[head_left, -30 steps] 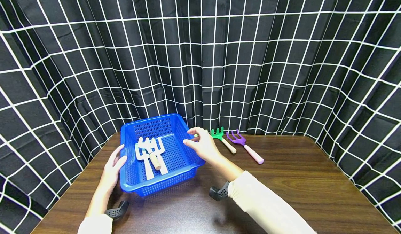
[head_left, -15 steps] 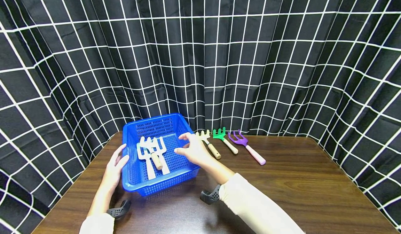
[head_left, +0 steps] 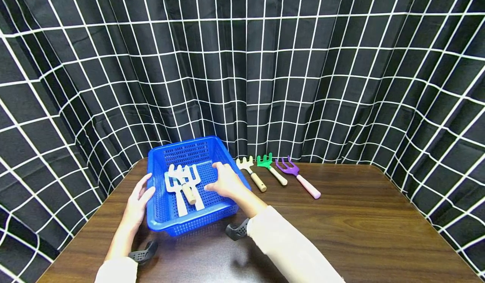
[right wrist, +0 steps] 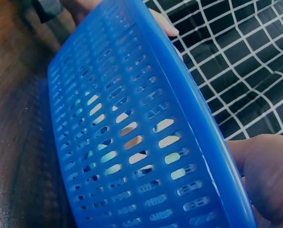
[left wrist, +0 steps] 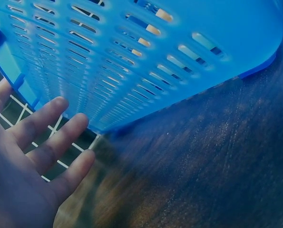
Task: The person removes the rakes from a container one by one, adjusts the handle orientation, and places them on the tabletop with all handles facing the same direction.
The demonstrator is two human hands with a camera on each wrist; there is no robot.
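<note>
The blue plastic basket stands on the left part of the table. Inside it a white hand rake with a wooden handle lies across two pale hand forks, whose white handles point toward me. My left hand is at the basket's left rim, thumb and fingers relaxed; the left wrist view shows its fingers spread beside the slotted wall. Over the right rim reaches my right hand, thumb and forefinger apart with nothing between them. Part of it is hidden behind the basket wall in the right wrist view.
Right of the basket lie a cream hand rake with a wooden handle, a green hand rake and a purple hand fork with a pink handle. A black curtain with white grid lines surrounds the wooden table.
My right hand has moved left and down from beside the right rim into the basket, uncovering the cream rake. The left hand stays at the left rim.
</note>
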